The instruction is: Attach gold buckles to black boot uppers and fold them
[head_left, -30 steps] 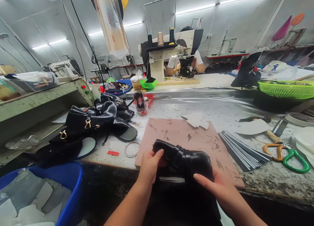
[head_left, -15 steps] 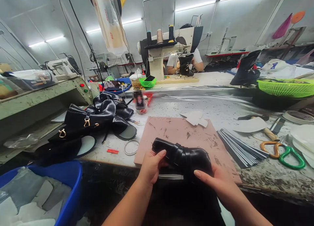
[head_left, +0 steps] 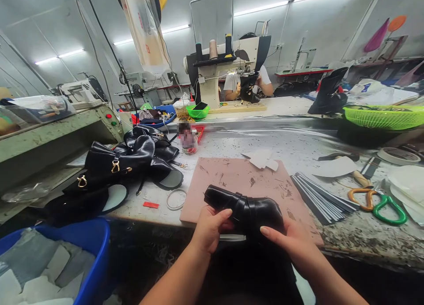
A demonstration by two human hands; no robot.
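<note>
A glossy black boot upper (head_left: 261,210) with straps across it is held between my two hands, over the front edge of a pinkish board (head_left: 212,172). My left hand (head_left: 212,225) grips its left part, thumb on top near the straps. My right hand (head_left: 288,241) grips the rounded right end, thumb laid on the near side and the other fingers mostly hidden behind it. The lower part of the upper merges with the dark area below. On the board's far edge lie white cut pieces (head_left: 263,158).
Black boot uppers (head_left: 119,159) with gold buckles are heaped at left, above a blue bin (head_left: 102,247) of scraps. At right lie strips (head_left: 321,199), scissors (head_left: 389,208) and a green basket (head_left: 380,117). A co-worker (head_left: 265,82) sits behind a sewing machine (head_left: 212,84).
My left hand has slid slightly right along the upper, its thumb now closer to the straps. My right hand keeps its grip. The whole view has shifted slightly.
</note>
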